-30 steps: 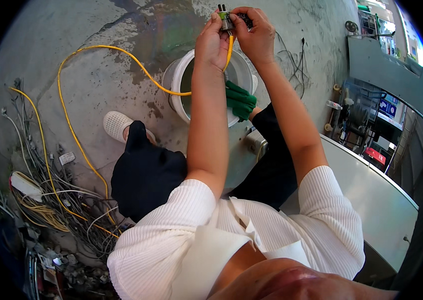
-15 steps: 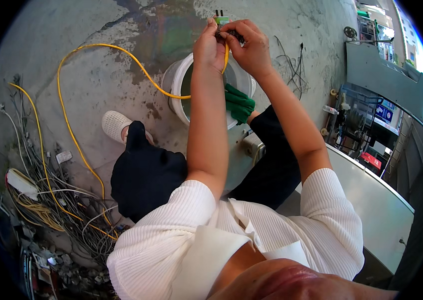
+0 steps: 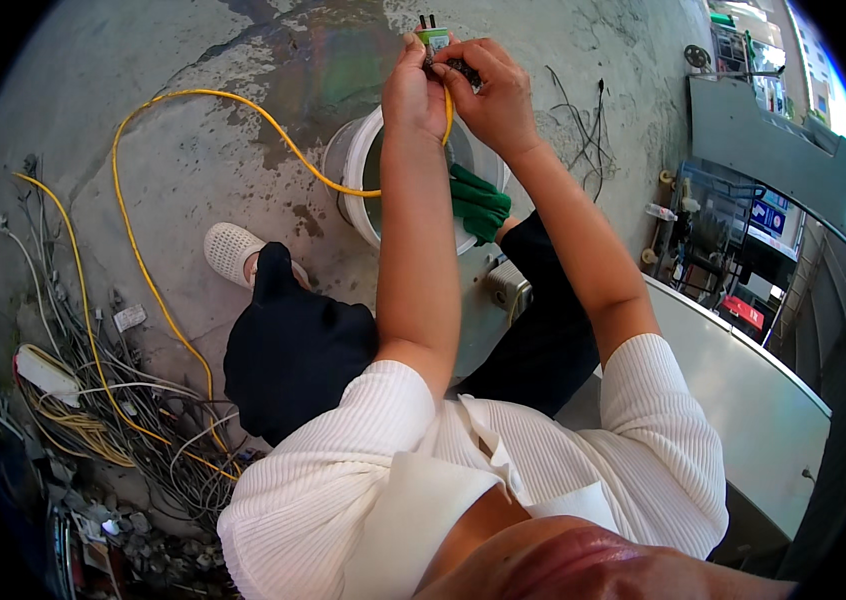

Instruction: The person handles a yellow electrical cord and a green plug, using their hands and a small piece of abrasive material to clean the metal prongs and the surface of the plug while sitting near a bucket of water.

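Observation:
A two-pin plug (image 3: 433,39) with a green and white face is held upright in my left hand (image 3: 413,95), its prongs pointing away from me. My right hand (image 3: 499,95) closes in a pinch at the plug's near end, by a small dark piece that I cannot make out. A yellow cable (image 3: 218,93) runs down from between the hands, passes behind my left forearm and loops across the floor to the left. Below my hands stands a white bucket (image 3: 358,160). A dark green glove (image 3: 480,205) hangs over its right rim.
At the lower left lies a tangled heap of cables (image 3: 158,430) with a white power strip (image 3: 46,374). Thin black wires (image 3: 588,140) lie on the concrete right of the bucket. A pale panel (image 3: 743,390) stands on my right, with a cart (image 3: 718,225) beyond it.
Both hands and the plug have shifted very slightly left and up in the picture. The grip looks the same.

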Demonstrator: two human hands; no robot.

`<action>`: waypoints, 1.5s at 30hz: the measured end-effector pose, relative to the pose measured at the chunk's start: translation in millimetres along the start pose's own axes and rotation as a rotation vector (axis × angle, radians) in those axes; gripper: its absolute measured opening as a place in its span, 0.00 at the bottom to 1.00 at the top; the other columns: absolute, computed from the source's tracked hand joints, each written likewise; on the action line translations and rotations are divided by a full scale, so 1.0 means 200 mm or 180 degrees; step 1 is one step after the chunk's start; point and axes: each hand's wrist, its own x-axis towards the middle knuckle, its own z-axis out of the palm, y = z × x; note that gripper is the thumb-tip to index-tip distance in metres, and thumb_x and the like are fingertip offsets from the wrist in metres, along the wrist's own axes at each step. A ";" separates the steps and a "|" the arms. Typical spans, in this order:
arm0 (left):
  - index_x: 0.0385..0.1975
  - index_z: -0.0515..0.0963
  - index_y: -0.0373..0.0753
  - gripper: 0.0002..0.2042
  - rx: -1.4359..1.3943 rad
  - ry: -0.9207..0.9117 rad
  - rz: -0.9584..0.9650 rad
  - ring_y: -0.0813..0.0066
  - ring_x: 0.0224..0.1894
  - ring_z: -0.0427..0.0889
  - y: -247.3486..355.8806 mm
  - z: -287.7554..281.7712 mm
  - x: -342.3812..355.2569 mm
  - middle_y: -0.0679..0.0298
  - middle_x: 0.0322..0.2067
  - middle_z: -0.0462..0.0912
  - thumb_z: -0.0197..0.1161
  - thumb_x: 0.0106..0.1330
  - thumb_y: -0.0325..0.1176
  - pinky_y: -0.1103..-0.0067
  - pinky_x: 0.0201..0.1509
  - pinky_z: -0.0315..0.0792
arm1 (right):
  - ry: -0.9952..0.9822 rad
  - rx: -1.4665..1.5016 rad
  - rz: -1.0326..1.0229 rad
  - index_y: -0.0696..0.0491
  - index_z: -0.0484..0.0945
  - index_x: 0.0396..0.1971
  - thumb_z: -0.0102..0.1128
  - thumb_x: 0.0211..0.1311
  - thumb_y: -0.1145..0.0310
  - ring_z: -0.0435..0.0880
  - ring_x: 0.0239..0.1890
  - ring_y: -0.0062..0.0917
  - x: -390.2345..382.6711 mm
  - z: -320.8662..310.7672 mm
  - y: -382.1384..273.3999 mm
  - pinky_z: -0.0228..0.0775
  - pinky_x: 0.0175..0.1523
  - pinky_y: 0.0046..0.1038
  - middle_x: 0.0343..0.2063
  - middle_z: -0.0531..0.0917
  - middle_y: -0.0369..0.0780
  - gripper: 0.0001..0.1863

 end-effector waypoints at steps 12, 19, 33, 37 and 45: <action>0.43 0.68 0.35 0.15 -0.0076 -0.0032 -0.0032 0.71 0.40 0.76 -0.03 -0.03 0.02 0.57 0.41 0.76 0.44 0.71 0.41 0.77 0.46 0.75 | 0.0088 -0.0260 0.0336 0.51 0.80 0.26 0.63 0.47 0.73 0.80 0.27 0.30 0.04 -0.02 0.03 0.72 0.32 0.28 0.27 0.79 0.39 0.05; 0.45 0.69 0.36 0.16 0.0267 -0.0043 -0.0042 0.70 0.41 0.78 -0.03 -0.07 0.02 0.58 0.42 0.77 0.45 0.70 0.42 0.73 0.47 0.74 | 0.0201 -0.0038 0.0623 0.51 0.80 0.28 0.61 0.51 0.72 0.80 0.26 0.28 -0.02 0.02 0.08 0.71 0.32 0.26 0.26 0.79 0.38 0.03; 0.47 0.68 0.36 0.19 -0.0300 -0.0029 -0.0458 0.64 0.46 0.74 0.09 -0.14 -0.02 0.55 0.43 0.73 0.40 0.71 0.46 0.69 0.49 0.72 | -0.1130 0.2716 0.4265 0.54 0.69 0.50 0.50 0.64 0.60 0.79 0.33 0.25 -0.82 0.52 0.30 0.74 0.41 0.26 0.41 0.76 0.35 0.18; 0.47 0.69 0.37 0.18 -0.0267 -0.0091 -0.0364 0.65 0.46 0.74 0.13 -0.14 -0.01 0.57 0.43 0.74 0.41 0.71 0.45 0.69 0.49 0.70 | -0.0327 -0.0251 0.2709 0.57 0.71 0.46 0.53 0.59 0.60 0.78 0.38 0.33 -0.98 0.88 0.50 0.71 0.45 0.33 0.40 0.78 0.40 0.19; 0.47 0.69 0.36 0.19 -0.0020 0.0121 -0.0361 0.64 0.48 0.73 0.13 -0.13 -0.02 0.59 0.45 0.75 0.39 0.71 0.45 0.64 0.53 0.67 | -0.2289 -0.1101 0.1816 0.54 0.80 0.35 0.57 0.50 0.62 0.74 0.48 0.45 -0.99 0.79 0.43 0.66 0.53 0.39 0.40 0.78 0.50 0.14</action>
